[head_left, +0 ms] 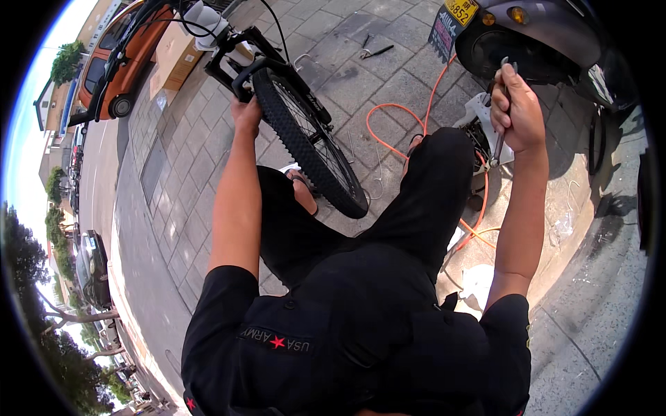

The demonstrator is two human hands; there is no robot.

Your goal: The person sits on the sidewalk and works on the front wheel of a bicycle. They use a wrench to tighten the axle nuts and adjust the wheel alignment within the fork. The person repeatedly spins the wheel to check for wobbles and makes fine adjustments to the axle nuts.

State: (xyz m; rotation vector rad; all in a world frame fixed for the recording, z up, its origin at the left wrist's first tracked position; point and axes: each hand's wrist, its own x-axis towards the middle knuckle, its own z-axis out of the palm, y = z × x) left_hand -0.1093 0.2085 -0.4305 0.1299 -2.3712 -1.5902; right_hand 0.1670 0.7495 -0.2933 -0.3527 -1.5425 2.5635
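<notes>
A bicycle's front wheel (295, 142) with a black knobby tire stands between my knees, under its black fork (241, 66). My left hand (247, 116) is closed at the tire's upper left side, just below the fork; its fingers are partly hidden there. On the right, my raised right hand (517, 111) is wrapped round a metal wrench (499, 147). One end of the wrench sticks out above the fingers and the other below the palm. Nothing touches the wrench apart from that hand.
Pliers (377, 52) lie on the paving beyond the wheel. An orange hose (378, 107) loops across the ground to the right. A parked scooter (538, 41) stands at the far right. Cardboard boxes (173, 59) and an orange car (114, 66) are at the far left.
</notes>
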